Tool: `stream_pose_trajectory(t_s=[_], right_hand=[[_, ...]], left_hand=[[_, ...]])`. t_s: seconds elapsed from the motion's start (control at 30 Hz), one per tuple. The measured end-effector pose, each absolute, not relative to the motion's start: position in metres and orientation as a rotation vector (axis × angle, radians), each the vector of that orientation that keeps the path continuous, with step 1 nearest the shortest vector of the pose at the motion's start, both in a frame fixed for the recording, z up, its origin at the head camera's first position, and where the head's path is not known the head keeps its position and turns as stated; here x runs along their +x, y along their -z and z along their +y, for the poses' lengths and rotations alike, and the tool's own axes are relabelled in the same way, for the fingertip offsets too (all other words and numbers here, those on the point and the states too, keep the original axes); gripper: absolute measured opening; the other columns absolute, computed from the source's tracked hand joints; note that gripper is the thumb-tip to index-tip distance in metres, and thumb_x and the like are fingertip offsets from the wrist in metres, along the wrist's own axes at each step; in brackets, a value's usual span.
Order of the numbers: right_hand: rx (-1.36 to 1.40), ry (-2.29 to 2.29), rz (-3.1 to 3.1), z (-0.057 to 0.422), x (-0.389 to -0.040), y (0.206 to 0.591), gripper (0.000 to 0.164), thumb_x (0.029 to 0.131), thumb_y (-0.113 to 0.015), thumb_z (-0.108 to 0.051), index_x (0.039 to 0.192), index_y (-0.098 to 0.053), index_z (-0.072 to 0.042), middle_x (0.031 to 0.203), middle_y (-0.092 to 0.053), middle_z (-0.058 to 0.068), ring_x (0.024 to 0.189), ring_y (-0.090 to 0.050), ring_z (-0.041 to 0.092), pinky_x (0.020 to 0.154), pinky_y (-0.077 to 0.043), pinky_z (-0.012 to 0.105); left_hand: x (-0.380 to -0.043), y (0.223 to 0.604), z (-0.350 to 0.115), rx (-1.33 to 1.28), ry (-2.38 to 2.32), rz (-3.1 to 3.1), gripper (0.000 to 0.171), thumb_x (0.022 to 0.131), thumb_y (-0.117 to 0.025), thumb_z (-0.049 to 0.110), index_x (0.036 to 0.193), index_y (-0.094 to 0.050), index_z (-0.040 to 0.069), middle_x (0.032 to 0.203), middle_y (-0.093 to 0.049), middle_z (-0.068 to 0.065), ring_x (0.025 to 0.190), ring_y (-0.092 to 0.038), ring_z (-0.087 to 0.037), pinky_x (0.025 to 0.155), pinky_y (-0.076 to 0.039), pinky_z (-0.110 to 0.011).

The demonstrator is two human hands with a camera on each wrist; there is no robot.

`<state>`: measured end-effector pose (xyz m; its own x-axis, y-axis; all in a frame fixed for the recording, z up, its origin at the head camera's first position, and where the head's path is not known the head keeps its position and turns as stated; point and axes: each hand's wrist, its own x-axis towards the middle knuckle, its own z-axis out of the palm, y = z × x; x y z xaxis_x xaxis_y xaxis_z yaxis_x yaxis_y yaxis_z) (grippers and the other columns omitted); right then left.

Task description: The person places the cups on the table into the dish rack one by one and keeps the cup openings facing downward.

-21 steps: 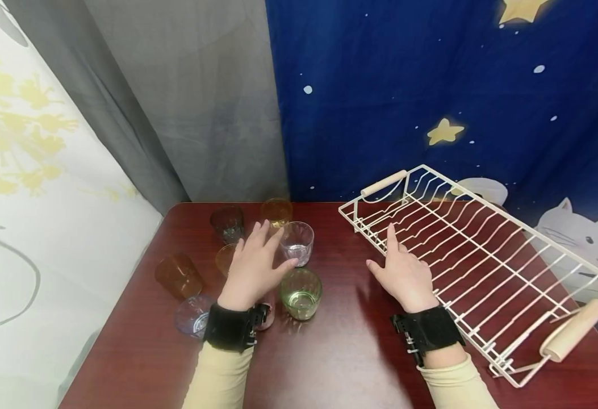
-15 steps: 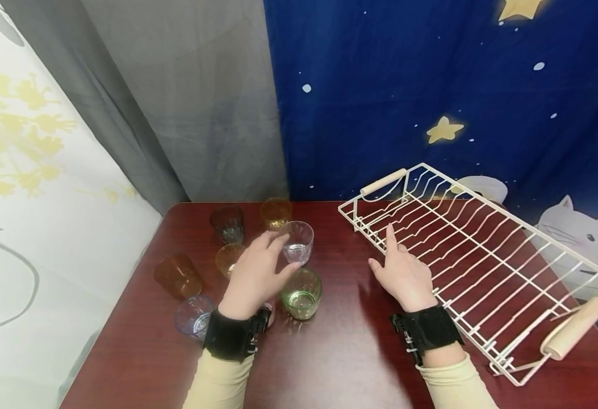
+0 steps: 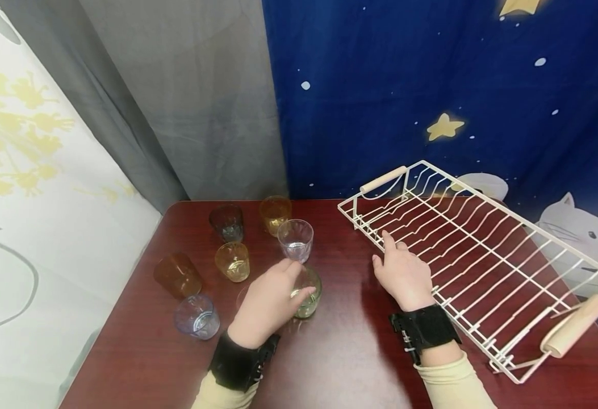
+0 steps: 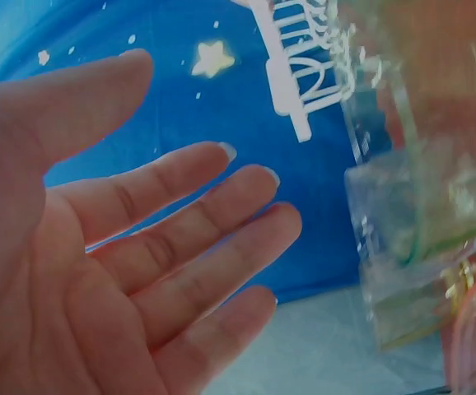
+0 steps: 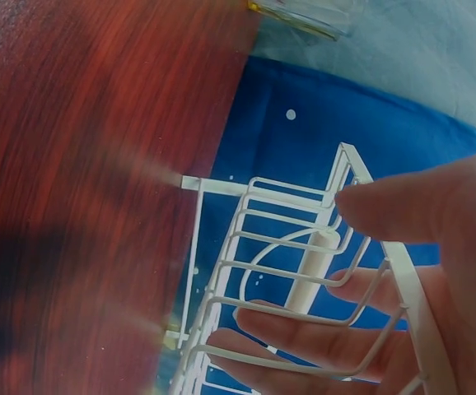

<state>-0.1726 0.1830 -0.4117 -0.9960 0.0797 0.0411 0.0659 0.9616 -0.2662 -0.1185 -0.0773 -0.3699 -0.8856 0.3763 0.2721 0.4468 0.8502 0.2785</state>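
My left hand [image 3: 270,295] is over the near glasses, beside a green glass [image 3: 310,298] that its thumb and fingers partly cover. In the left wrist view its palm faces the camera, the fingers [image 4: 213,267] extended and holding nothing. Another glass [image 3: 243,292] is mostly hidden behind that hand. My right hand [image 3: 406,278] is over the near-left rail of a white wire dish rack [image 3: 488,250]. In the right wrist view the thumb overlaps the rail, and the loosely extended fingers show through the wires; contact is hard to tell.
Several more tumblers stand on the dark red table: clear [image 3: 296,244], yellow [image 3: 233,262], amber [image 3: 275,216], dark grey [image 3: 228,224], brown [image 3: 178,276] and blue [image 3: 197,318]. Wooden handles [image 3: 575,326] sit at both rack ends. Curtains [image 3: 350,113] hang behind the table.
My left hand has come back toward the person, from over the yellow and clear glasses to the green one. The right hand has stayed by the rail, its index finger lowering slightly.
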Motion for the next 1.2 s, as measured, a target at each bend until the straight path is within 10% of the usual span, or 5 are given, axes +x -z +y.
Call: stream_pose_trajectory(t_s=[0.4,0.63,1.2], right_hand=[[-0.168,-0.393,-3.005,0.182,-0.175,0.413,0.059,0.097,-0.046,-0.032,0.147,-0.038,-0.001,0.124,-0.058,0.030,0.096,-0.064,0.049,0.065,-0.049,0.058],[-0.170,-0.375,-2.949,0.181,-0.173,0.415,0.052,0.096,-0.048,-0.032,0.136,-0.049,0.000,0.114,-0.063,0.027,0.092,-0.066,0.047,0.061,-0.049,0.058],[-0.187,-0.356,-2.933,0.177,-0.168,0.415,0.054,0.093,-0.052,-0.034,0.135,-0.050,0.000,0.111,-0.065,0.027,0.089,-0.066,0.046,0.060,-0.049,0.057]], left_hand=[[-0.105,0.400,-0.056,-0.620,0.283,-2.764,0.032,0.082,-0.075,0.043,0.087,-0.067,0.012,0.077,-0.063,0.001,0.070,-0.066,-0.017,0.052,-0.048,-0.028],[-0.105,0.415,-0.051,-0.642,0.153,-2.779,0.032,0.083,-0.073,0.045,0.089,-0.069,0.013,0.081,-0.070,0.000,0.076,-0.070,-0.018,0.066,-0.051,-0.031],[-0.103,0.434,-0.048,-0.616,0.033,-2.676,0.004,0.081,-0.068,0.014,0.082,-0.065,0.016,0.073,-0.068,0.000,0.074,-0.066,-0.017,0.068,-0.040,-0.033]])
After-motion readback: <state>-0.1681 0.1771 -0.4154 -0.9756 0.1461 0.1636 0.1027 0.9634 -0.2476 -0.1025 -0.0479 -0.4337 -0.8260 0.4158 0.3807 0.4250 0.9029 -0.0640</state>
